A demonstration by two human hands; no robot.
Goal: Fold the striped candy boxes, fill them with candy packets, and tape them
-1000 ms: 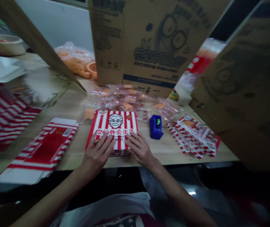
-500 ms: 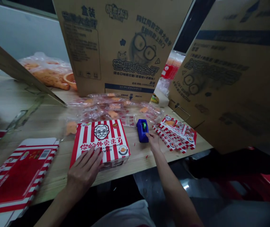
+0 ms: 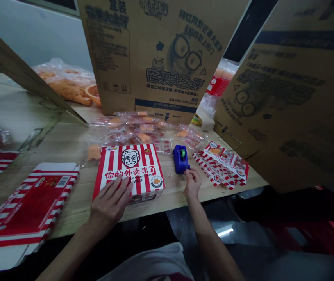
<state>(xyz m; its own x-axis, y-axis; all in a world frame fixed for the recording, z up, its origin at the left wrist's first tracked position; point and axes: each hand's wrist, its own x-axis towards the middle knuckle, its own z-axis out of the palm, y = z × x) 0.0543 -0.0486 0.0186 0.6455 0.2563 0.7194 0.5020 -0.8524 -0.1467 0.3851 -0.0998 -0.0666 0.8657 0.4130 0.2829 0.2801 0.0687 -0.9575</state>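
Packing workspace, cartons (image 3: 161, 50), printed food box (image 3: 128, 168)

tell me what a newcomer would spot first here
The red-and-white striped box on the wooden table stands out most, with the left hand resting on it. Behind it rise large printed cardboard cartons. The right hand sits just below a blue tape dispenser.

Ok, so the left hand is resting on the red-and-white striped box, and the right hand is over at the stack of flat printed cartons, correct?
Not quite. The head view shows the right hand at the blue tape dispenser, short of the flat printed cartons. The left hand is on the red-and-white striped box, as you said.
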